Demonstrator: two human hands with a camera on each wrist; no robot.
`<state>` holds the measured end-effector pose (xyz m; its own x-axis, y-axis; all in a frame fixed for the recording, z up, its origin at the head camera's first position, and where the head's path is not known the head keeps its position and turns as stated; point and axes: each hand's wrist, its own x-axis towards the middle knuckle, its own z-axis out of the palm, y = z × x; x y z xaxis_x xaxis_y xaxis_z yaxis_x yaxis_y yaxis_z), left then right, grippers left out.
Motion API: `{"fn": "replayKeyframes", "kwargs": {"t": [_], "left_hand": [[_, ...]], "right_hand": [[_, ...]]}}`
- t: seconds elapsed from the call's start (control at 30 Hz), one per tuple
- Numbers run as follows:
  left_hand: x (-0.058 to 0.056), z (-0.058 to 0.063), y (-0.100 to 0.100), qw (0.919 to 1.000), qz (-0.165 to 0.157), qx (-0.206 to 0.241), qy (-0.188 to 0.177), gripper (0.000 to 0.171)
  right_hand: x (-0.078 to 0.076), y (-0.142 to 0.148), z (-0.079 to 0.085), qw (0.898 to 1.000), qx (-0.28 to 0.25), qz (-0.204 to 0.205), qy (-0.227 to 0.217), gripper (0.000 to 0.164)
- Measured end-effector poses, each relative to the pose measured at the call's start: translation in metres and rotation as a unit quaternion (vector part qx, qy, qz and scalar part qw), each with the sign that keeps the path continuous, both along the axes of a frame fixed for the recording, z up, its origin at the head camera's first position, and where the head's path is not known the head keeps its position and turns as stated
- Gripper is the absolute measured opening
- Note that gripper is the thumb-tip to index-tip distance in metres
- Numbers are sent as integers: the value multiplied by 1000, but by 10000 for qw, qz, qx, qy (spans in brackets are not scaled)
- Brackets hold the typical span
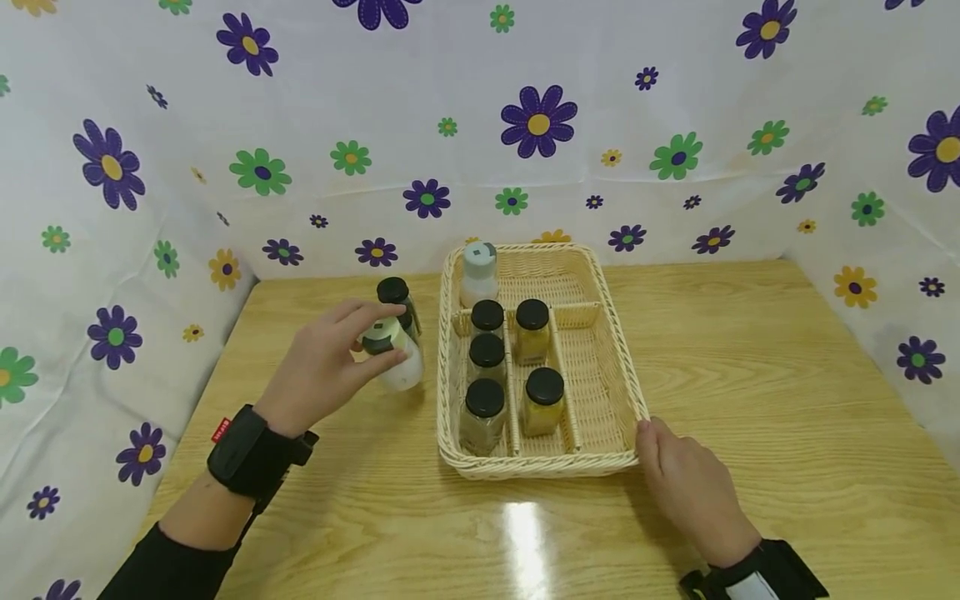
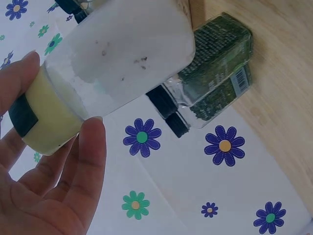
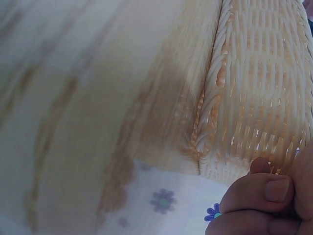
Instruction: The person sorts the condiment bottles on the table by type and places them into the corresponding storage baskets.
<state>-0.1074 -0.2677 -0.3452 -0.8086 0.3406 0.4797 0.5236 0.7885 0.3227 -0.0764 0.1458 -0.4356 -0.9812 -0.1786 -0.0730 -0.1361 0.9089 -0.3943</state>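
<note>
My left hand [image 1: 318,358] pinches the pale yellow-green lid of a clear seasoning jar [image 1: 405,372] with white contents, left of the wicker basket [image 1: 540,468]. In the left wrist view the jar [image 2: 129,54] appears tilted, with thumb and fingers around its lid [image 2: 51,115]. Black-capped jars of green herbs [image 2: 220,56] show beyond it. My right hand [image 1: 693,492] grips the basket's near right corner. In the right wrist view its curled fingers [image 3: 254,191] are at the wicker side [image 3: 264,88].
Dividers split the basket into compartments. A white jar with a pale lid [image 1: 480,271] stands in the back one. Several black-lidded jars [image 1: 486,408] fill the left column, and two yellow ones [image 1: 543,404] occupy the middle column. A flowered cloth [image 1: 450,83] hangs behind the wooden table [image 1: 750,375].
</note>
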Motion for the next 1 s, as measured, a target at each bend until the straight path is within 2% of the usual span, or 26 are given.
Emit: {"fn": "replayKeyframes", "kwargs": {"t": [0.3, 0.6, 1.0], "left_hand": [[-1, 12, 9, 9999, 61, 65, 89, 56], [-5, 19, 17, 9996, -58, 130, 243, 43], [-16, 22, 25, 9988, -147, 190, 419, 38]], "right_hand": [[2, 3, -2, 10000, -53, 0, -2, 55], [4, 3, -3, 9998, -146, 26, 97, 53], [1, 2, -3, 9998, -112, 28, 170, 53]]}}
